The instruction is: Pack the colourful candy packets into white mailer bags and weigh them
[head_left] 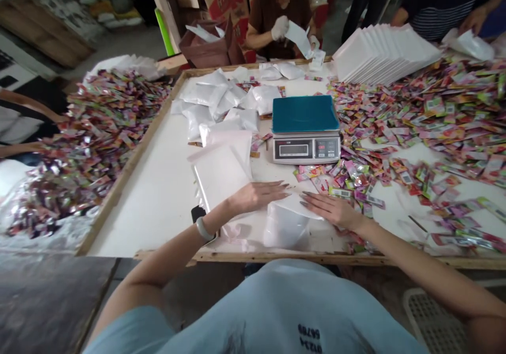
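While left hand (259, 195) and right hand (330, 207) lie flat, fingers extended, across white pouch (285, 230) near bench (154, 190) front edge, uneven pressure could crease its flap (299, 205).

Scale (306, 133) mid-table (158, 185); bag (286, 225) at near edge, left hand (259, 196) and right hand (332, 209) at its far end. Flat bags (221, 177) left, filled bags (213, 96) behind those. Loose sachets (395, 127) right of scale, packet row (381, 53) far right. Sachet heap (98, 138) beyond left edge.
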A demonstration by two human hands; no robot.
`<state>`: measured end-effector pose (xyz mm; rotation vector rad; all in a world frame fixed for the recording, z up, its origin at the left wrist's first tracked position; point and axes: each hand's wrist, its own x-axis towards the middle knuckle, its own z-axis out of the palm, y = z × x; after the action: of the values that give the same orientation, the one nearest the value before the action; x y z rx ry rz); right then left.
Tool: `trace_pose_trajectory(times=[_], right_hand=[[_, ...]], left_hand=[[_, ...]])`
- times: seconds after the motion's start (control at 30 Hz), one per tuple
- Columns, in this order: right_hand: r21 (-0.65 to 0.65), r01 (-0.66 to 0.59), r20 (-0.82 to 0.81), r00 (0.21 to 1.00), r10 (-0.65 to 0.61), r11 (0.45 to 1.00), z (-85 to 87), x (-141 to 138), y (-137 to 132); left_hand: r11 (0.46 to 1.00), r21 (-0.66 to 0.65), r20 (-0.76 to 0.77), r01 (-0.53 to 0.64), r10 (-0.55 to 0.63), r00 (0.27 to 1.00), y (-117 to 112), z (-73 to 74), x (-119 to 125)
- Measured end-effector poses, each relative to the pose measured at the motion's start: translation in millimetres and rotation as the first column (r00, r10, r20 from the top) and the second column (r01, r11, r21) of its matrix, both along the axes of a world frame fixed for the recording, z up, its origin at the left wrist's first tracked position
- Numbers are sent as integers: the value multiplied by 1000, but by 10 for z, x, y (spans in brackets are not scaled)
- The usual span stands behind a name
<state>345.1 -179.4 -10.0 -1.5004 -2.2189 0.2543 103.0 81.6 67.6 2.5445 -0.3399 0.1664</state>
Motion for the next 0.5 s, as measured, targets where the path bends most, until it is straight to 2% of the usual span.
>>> trace_pose_trajectory(times=[0.07, 0.17, 0.23, 0.3, 0.37, 0.43, 0.5], right_hand=[[8, -62, 48, 997, 62, 998, -112, 35, -42], [-68, -74, 88, 993, 80, 995, -332, 34, -91], [-154, -8, 114, 993, 26, 988, -488, -63, -102], [-218, 98, 137, 988, -69, 971, -613, -257, -78], [-257, 239, 163, 966, -201, 937, -662, -509, -20], [-285, 361, 184, 930, -319, 888, -595, -737, 57], [-274, 414, 150, 910, -387, 868, -381, -858, 148]], left_hand=[[984, 175, 31, 45, -51, 998, -70, -98, -45], [947, 313, 105, -70, 39, 994, -363, -432, -169], [932, 283, 147, -225, 190, 971, -600, -730, -259], [909, 177, 140, -377, 355, 924, -778, -1015, -327], [893, 81, 114, -444, 434, 894, -864, -1219, -365], [902, 25, 101, -431, 426, 899, -887, -1294, -379], [912, 1, 100, -409, 407, 908, -894, -1211, -376]])
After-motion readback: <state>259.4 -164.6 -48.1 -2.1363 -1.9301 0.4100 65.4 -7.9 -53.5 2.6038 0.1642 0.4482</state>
